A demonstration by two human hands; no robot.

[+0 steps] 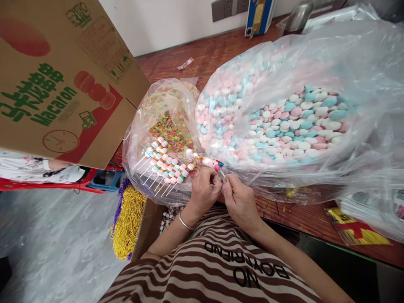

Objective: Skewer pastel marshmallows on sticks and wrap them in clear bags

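My left hand (pixel 204 190) and my right hand (pixel 239 201) meet at the table's near edge, both closed in a pinch on a thin white stick. That stick carries a candy skewer (pixel 208 161) of pastel pieces that points up and left from my fingers. Just left of my hands lies a row of finished candy skewers (pixel 166 165) inside a clear plastic bag (pixel 139 126). Behind that row sits a heap of small multicoloured candies (pixel 172 130). A big clear bag of pink, blue and white candies (pixel 284 122) fills the table to the right.
A brown Macaron carton (pixel 57 80) leans at the left. Gold and purple bead strings (pixel 128 221) hang below the table edge (pixel 303 219). A yellow packet with a red cross (pixel 356 229) lies at the right. Wall sockets (pixel 229 7) and a blue box (pixel 259 16) stand at the back.
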